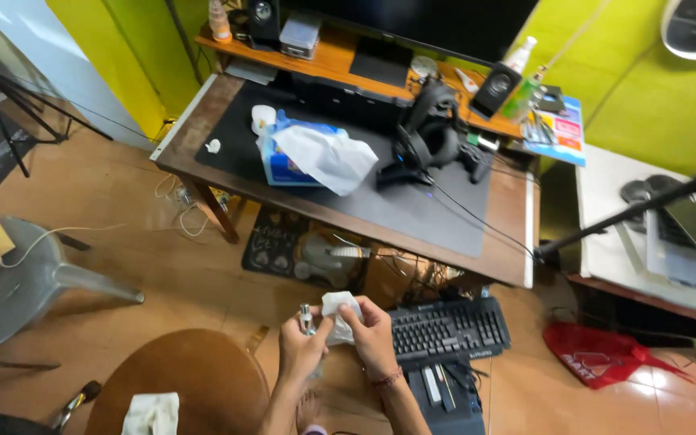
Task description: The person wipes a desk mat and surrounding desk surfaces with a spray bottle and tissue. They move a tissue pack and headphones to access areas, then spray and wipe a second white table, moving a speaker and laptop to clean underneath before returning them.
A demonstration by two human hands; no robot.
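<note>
Holding a small shiny bottle [308, 317] up in my left hand [300, 348], I press a white tissue [338, 308] against it with my right hand [374, 337], both pinched tight above the floor, near the black keyboard [449, 329].

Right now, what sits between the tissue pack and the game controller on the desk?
In the head view, a black headset on its stand lies between the tissue pack and the game controller, on the dark desk mat.

Two hands [304, 348] [372, 334] showing; one keyboard [449, 329] lying on floor; two speakers [263, 20] [497, 89] standing; one headset [428, 129]; one red bag [598, 354]; one grey chair [18, 298].
</note>
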